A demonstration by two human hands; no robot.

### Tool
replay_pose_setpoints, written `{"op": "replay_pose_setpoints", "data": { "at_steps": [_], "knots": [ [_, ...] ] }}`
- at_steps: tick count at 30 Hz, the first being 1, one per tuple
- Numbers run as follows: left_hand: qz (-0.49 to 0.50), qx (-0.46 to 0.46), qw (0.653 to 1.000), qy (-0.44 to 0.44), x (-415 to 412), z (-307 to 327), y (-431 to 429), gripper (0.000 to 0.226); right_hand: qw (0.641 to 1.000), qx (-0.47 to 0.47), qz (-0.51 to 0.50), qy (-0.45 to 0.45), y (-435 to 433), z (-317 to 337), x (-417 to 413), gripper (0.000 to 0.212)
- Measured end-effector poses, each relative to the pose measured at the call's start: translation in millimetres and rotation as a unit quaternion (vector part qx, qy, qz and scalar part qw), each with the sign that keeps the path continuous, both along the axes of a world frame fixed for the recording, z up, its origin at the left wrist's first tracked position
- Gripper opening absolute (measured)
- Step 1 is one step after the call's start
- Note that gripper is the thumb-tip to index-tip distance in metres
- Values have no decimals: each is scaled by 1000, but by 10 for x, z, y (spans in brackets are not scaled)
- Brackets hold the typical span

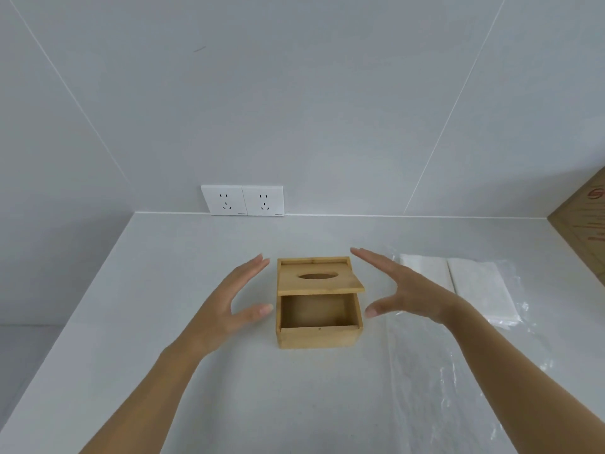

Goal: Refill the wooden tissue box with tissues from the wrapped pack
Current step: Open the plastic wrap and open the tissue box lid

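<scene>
The wooden tissue box [319, 317] sits on the pale countertop [203, 244], right between the person's two hands. Its sliding lid [319, 277], the one with the oval slot, is pushed back toward the wall, so the near half of the box lies uncovered and its bare wooden floor shows.

The left hand [234, 304] hovers just beside the box's left wall, fingers straight and spread, thumb tip near the near-left corner but not touching; it grips nothing. The right hand [401, 291] mirrors it on the other side, palm turned inward, fingers stretched toward the lid's far-right corner, thumb near the box's right edge, likewise loose and grasping nothing.

Beyond the right hand's knuckles, farther to the right, lies the stack of white tissues [474, 286] in its clear plastic wrap [435, 381], which spreads toward the near edge under the right forearm. Past the fingertips, two white wall sockets [243, 200] sit on the tiled wall. A brown cardboard box [586, 224] stands at the far right.
</scene>
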State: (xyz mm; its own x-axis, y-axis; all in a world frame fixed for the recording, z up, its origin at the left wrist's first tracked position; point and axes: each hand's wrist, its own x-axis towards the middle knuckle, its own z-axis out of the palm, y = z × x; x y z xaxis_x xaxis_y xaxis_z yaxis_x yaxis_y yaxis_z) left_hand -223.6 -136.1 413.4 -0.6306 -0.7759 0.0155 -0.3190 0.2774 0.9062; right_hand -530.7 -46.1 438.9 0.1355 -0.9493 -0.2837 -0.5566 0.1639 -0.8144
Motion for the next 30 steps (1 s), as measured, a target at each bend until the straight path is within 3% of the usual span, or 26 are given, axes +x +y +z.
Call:
{"op": "replay_pose_setpoints", "data": {
  "at_steps": [4,9,23,28,30],
  "knots": [
    [19,15,1000,6,-150,-119,-54,56,993,-27,-42,-105,-97,-135,85,69],
    [50,30,998,37,-288,-206,-135,42,957,-63,-166,-230,-179,-255,162,41],
    [95,36,992,80,-468,-197,-258,28,930,-116,-248,-246,-269,-339,250,15],
    [131,28,988,81,-563,-172,-290,21,925,-137,-291,-202,-343,-354,287,6],
    [137,26,987,77,-585,-174,-312,21,921,-137,-307,-195,-371,-359,300,13]
  ]
}}
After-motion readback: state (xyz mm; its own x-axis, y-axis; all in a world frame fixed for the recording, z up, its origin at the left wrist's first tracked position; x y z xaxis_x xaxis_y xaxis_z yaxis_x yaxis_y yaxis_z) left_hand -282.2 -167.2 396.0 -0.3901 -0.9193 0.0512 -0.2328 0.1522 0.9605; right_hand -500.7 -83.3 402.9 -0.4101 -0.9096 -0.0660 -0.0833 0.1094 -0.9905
